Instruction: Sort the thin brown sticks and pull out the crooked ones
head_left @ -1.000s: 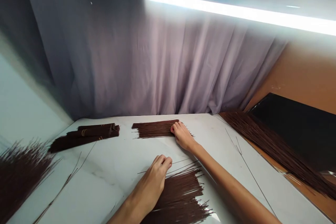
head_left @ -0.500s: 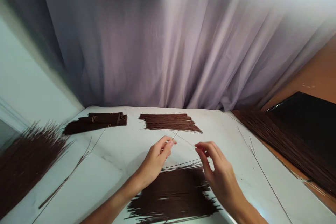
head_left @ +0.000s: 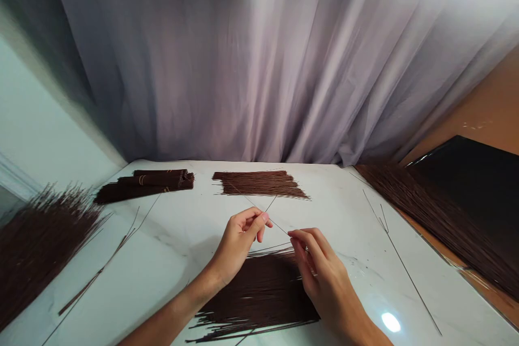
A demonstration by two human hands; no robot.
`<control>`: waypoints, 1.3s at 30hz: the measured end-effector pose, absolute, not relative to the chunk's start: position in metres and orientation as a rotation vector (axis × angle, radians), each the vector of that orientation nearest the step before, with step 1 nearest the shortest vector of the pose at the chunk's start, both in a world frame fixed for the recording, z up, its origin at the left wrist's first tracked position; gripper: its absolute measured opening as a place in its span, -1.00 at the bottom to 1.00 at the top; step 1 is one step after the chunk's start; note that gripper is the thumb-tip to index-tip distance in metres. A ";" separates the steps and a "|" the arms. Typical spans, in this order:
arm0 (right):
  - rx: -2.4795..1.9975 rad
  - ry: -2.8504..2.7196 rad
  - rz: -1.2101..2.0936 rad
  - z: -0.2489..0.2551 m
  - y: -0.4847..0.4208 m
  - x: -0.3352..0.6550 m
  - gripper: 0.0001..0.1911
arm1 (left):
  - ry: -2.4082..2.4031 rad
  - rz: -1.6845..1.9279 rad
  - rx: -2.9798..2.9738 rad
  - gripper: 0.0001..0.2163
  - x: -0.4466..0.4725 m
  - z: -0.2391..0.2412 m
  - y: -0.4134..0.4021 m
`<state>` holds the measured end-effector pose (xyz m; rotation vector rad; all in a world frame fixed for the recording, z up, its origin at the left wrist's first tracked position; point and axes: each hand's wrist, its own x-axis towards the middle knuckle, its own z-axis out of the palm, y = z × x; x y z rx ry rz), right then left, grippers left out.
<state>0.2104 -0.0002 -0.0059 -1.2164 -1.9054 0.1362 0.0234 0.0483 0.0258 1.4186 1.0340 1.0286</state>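
Observation:
My left hand (head_left: 245, 231) is closed, thumb and forefinger pinching a thin dark brown stick (head_left: 271, 204) that points up and right. My right hand (head_left: 318, 259) is also closed, its fingertips on the lower end of another thin brown stick (head_left: 279, 227). This second one slants up and left past my left fingertips; whether they grip it too, I cannot tell. Below both hands lies a wide pile of dark brown sticks (head_left: 259, 286), its right side partly covered by my right hand. Beyond them sits a smaller, flat pile of brown sticks (head_left: 257, 183).
Tied dark bundles (head_left: 150, 179) with yellowish bands lie at the back left of the white table (head_left: 162, 259). A large heap of sticks (head_left: 44, 248) fills the left edge. Loose sticks (head_left: 101, 270) lie beside it. Long strands (head_left: 438, 227) run along the right edge. A curtain (head_left: 227, 65) hangs behind.
My right hand has moved left and slightly down, closer to my left hand. The slanting stick now reaches farther up and left beyond my left fingers. The view has shifted slightly.

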 end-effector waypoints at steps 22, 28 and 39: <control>-1.017 -2.185 0.154 0.066 0.025 0.236 -0.80 | 0.899 0.632 1.694 -0.64 0.022 0.043 0.034; -1.120 -1.860 0.475 -0.008 -0.011 0.221 -0.78 | 0.895 0.643 1.336 -0.68 0.017 0.044 0.041; -0.993 -2.038 0.121 0.034 0.005 0.229 -0.86 | 0.948 0.703 1.467 -0.65 0.015 0.040 0.044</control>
